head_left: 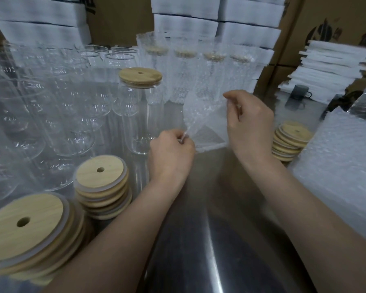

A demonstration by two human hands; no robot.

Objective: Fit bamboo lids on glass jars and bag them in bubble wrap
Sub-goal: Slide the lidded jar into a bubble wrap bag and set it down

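**Bubble-wrap bag held between 2 grips**

The left grip [171, 153] pinches the bubble-wrap bag [203, 123] at its lower edge. The right grip [249, 123] pinches its upper corner, holding it above the steel bench [199, 240]. A lidded glass jar [140, 111] stands just left of the bag, unwrapped.

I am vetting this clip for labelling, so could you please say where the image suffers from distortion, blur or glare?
Head view: wide-angle bowing swells the near stack of round bamboo lids; the clear glass jars smear together; glare streaks the grey steel tabletop; the clear bubble-wrap bag looks soft.
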